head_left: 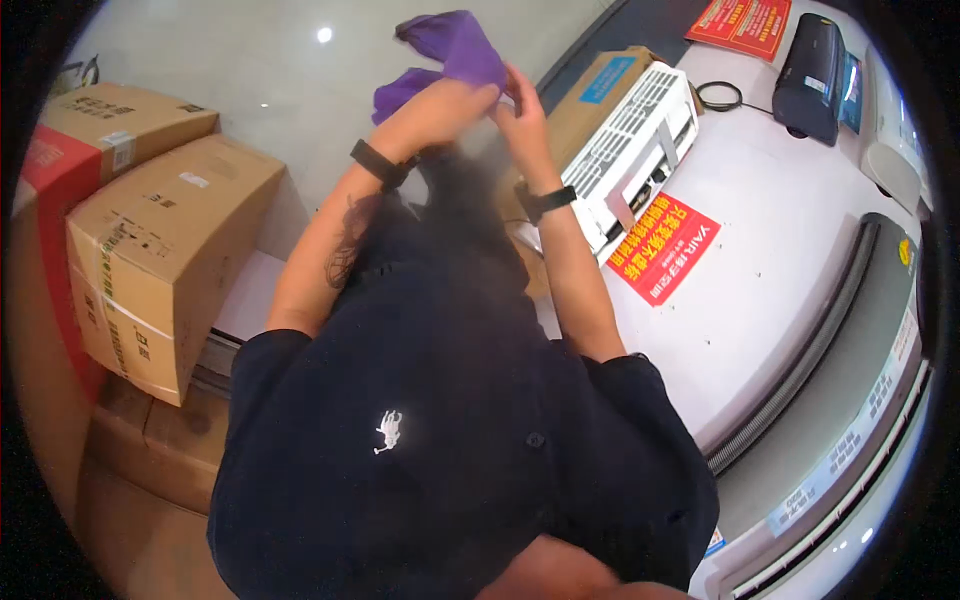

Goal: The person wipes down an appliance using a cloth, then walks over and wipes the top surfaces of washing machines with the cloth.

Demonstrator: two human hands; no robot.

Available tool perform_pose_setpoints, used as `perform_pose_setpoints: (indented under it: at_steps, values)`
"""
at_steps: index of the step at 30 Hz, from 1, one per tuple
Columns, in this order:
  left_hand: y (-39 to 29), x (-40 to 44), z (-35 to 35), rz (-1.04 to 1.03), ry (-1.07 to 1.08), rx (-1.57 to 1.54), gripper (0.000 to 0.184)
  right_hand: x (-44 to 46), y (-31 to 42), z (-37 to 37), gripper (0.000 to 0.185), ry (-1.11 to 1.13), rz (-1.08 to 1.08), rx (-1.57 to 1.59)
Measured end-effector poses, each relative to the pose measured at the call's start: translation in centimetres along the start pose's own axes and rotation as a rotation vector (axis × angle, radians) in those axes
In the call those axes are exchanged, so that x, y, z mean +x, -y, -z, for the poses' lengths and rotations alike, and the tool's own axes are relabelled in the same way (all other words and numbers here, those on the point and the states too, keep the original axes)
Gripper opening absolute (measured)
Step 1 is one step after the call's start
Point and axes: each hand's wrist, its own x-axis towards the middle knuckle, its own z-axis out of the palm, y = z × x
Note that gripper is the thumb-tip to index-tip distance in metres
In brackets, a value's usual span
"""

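A crumpled purple cloth (465, 50) is held out in front of my body, over the pale floor. My left hand (450, 108) is closed on it, with the loose folds hanging past the far side of the hand. Close beside it, my right hand (522, 108) pinches the cloth's right edge between its fingers. Both wrists wear a dark band. To the right of my right forearm lies a white slatted unit (632, 140), resembling an air conditioner's indoor part, with grey strips across it.
Several cardboard boxes (160, 215) stand at the left. On the right, a white table (770, 240) carries a red printed sheet (665, 248), a black device (808, 85) with a cable and a long grey appliance (860, 400). A brown carton (600, 85) lies behind the slatted unit.
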Motion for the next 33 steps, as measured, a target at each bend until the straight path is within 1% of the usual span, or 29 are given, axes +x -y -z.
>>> perform_pose_setpoints:
  at_steps: [1, 2, 4, 5, 7, 8, 9, 11, 12, 13, 14, 15, 16, 18, 19, 20, 22, 26, 27, 28, 29, 30, 32, 33]
  values:
    - [-0.4, 1.5, 0.8, 0.048, 0.06, -0.001, 0.05, 2.4, -0.6, 0.3, 0.061, 0.015, -0.025, -0.019]
    - [-1.1, 3.4, 1.8, 0.091, 0.119, 0.006, 0.049, 4.2, -0.9, 0.8, 0.058, -0.006, 0.0, 0.022]
    - [-3.3, 6.5, 3.7, 0.012, 0.062, -0.036, 0.042, 8.6, -1.3, 1.9, 0.053, -0.059, 0.069, 0.118]
    - [-4.8, 7.8, 4.4, -0.031, 0.044, -0.053, 0.039, 10.4, -1.3, 3.6, 0.047, 0.041, -0.031, 0.114]
    - [-8.3, 10.4, 5.2, -0.056, 0.031, -0.306, 0.03, 13.5, -1.6, 6.7, 0.042, 0.144, -0.003, -0.02]
    - [-7.7, 12.3, 5.0, -0.029, 0.034, -0.282, 0.029, 15.0, -1.9, 8.3, 0.04, 0.187, 0.007, -0.085]
    - [-5.2, 14.6, 4.8, -0.014, 0.045, -0.251, 0.028, 16.7, -3.6, 9.6, 0.036, 0.128, 0.01, -0.026]
    - [-7.3, 19.4, 7.5, 0.147, 0.293, -0.252, 0.029, 19.1, -2.1, 13.1, 0.033, 0.01, 0.0, 0.11]
    - [-8.1, 21.5, 7.8, 0.187, 0.274, -0.294, 0.031, 19.9, -1.3, 15.1, 0.031, -0.027, -0.015, 0.165]
    - [-8.3, 23.4, 8.1, 0.223, 0.235, -0.337, 0.033, 21.2, -0.8, 17.1, 0.03, 0.006, -0.044, 0.31]
    - [-8.2, 25.3, 8.9, 0.254, 0.18, -0.381, 0.035, 22.6, -0.1, 19.0, 0.028, 0.019, -0.058, 0.318]
    - [-7.0, 27.5, 10.2, 0.356, 0.222, -0.323, 0.039, 23.8, 0.5, 20.6, 0.026, 0.043, -0.069, 0.328]
    - [-5.2, 29.5, 11.2, 0.374, 0.181, -0.352, 0.04, 25.5, 1.1, 22.0, 0.024, 0.073, -0.08, 0.336]
    - [-2.3, 33.6, 13.3, 0.404, 0.112, -0.422, 0.043, 29.4, -1.0, 24.6, 0.021, 0.033, -0.07, 0.378]
    - [-2.7, 35.0, 14.6, 0.369, 0.133, -0.51, 0.048, 31.1, -0.6, 25.3, 0.019, 0.008, -0.075, 0.393]
    - [-3.0, 36.3, 15.5, 0.357, 0.034, -0.502, 0.045, 32.8, -0.3, 26.0, 0.021, -0.022, -0.075, 0.39]
    - [-3.4, 39.5, 17.1, 0.344, -0.148, -0.491, 0.04, 36.0, 2.8, 26.9, 0.023, -0.093, -0.09, 0.38]
    - [-2.4, 47.6, 22.2, 0.277, -0.289, -0.743, 0.04, 45.8, 3.4, 30.0, 0.028, -0.281, 0.026, 0.347]
    - [0.6, 50.3, 23.7, 0.226, -0.268, -0.819, 0.043, 47.8, 4.0, 30.9, 0.03, -0.324, 0.051, 0.309]
    - [-0.1, 52.6, 25.5, 0.164, -0.179, -0.823, 0.05, 49.2, 4.3, 31.9, 0.032, -0.361, 0.058, 0.269]
    - [-1.0, 54.3, 26.9, 0.17, -0.121, -0.821, 0.051, 51.1, 4.9, 32.7, 0.037, -0.33, 0.024, 0.263]
    - [-3.4, 56.7, 29.0, 0.149, -0.071, -0.805, 0.052, 53.4, 5.8, 33.5, 0.036, -0.357, -0.011, 0.171]
    - [-6.0, 61.5, 32.6, 0.172, -0.037, -0.769, 0.053, 58.3, 8.0, 33.4, 0.033, -0.42, -0.055, 0.026]
    - [-9.4, 63.3, 34.7, 0.127, -0.006, -0.748, 0.056, 60.0, 12.2, 33.2, 0.036, -0.382, -0.003, 0.118]
